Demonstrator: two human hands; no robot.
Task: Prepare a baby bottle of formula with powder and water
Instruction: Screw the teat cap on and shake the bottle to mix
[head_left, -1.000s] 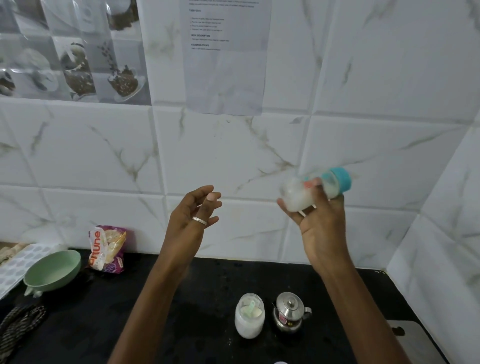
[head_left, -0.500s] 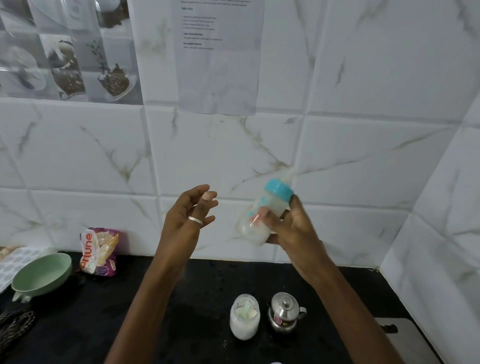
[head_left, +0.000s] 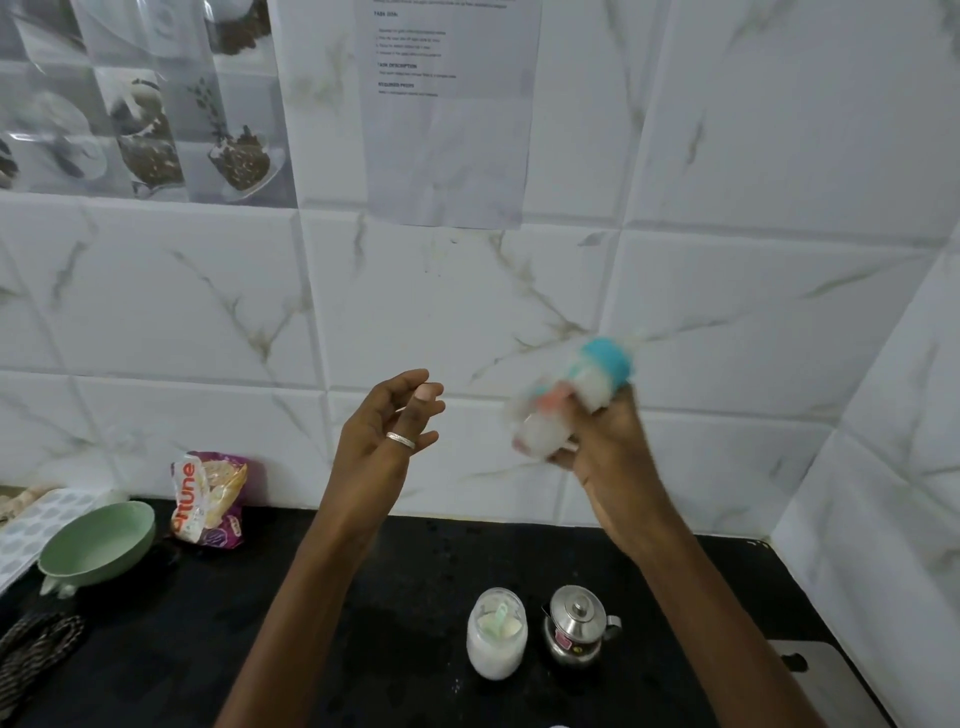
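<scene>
bottle (head_left: 566, 400) swung right, teal cap up-right

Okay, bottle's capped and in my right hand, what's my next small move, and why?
Probably bring the bottle upright and check for lumps: it's tilted and blurred in your right hand, milky inside, and your empty left hand can steady it.

Your black worktop (head_left: 395, 597) carries, near the middle, a jar of white powder (head_left: 496, 649) with a pale green scoop (head_left: 501, 618) in it, and just right of it a small lidded steel pot (head_left: 576, 626). At the left stand a green bowl (head_left: 98, 545) and, farther back against the wall, a snack packet (head_left: 210, 499). A dark braided cord (head_left: 36, 649) lies at the near left edge.
</scene>
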